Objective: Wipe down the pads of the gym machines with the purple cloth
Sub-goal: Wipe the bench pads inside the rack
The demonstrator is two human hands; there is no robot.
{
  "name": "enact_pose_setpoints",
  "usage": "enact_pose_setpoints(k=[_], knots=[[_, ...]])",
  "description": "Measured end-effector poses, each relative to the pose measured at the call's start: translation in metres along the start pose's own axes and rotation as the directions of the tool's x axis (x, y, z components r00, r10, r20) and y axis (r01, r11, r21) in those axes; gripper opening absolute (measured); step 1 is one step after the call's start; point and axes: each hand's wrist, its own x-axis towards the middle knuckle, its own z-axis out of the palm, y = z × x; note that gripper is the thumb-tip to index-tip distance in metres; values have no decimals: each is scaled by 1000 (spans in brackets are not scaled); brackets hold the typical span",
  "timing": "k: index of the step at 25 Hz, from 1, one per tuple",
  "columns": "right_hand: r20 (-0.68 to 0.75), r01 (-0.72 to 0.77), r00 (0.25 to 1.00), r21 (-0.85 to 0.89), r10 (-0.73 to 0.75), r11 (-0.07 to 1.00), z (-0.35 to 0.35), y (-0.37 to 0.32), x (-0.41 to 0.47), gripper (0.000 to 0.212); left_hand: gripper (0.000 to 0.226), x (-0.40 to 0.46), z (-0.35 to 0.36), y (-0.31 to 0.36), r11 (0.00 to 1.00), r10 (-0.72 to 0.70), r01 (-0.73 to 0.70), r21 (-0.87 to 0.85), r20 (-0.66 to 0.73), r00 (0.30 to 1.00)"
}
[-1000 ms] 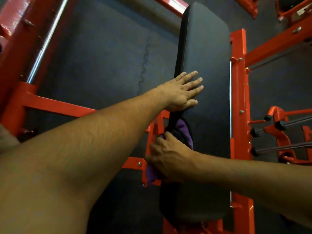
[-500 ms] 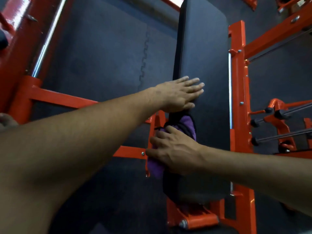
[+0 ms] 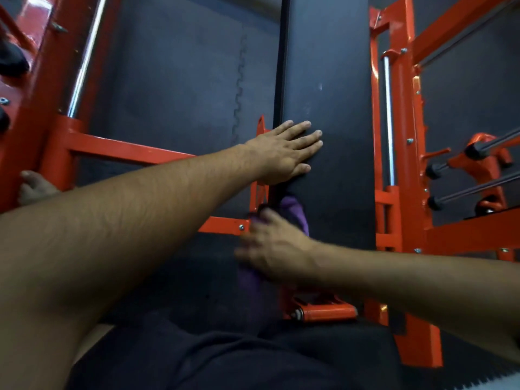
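Wiping the pad's left edge, lower than a second ago.
Right hand [image 3: 277, 256], blurred, fingers curled on bunched purple cloth [image 3: 294, 213] at the black pad [image 3: 332, 108] edge; left hand [image 3: 284, 153] above it, flat, fingers straight, unmoved on pad.

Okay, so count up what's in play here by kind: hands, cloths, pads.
Bare hands: 2, left hand flat on the pad, right hand gripping the cloth
Purple cloth: 1
Long black padded backrest: 1
Total: 4
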Motion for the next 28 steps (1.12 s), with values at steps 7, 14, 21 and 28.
enact_pose_setpoints(k=[7,14,21,28], knots=[[-18,51,999,116,-50,992,5,-35,-23,31,62,-1,-17,30,982,-170,179,-56,142,975],[-317,-72,937,242,149,968,49,-67,-73,41,73,-8,-29,66,932,-295,335,-136,252,922],[-401,-29,904,292,149,956,100,-19,-175,36,77,-41,-21,99,928,-343,370,-40,295,892],[-387,-310,796,400,465,863,144,-7,-266,45,76,-40,-15,115,909,-392,415,-27,276,877]])
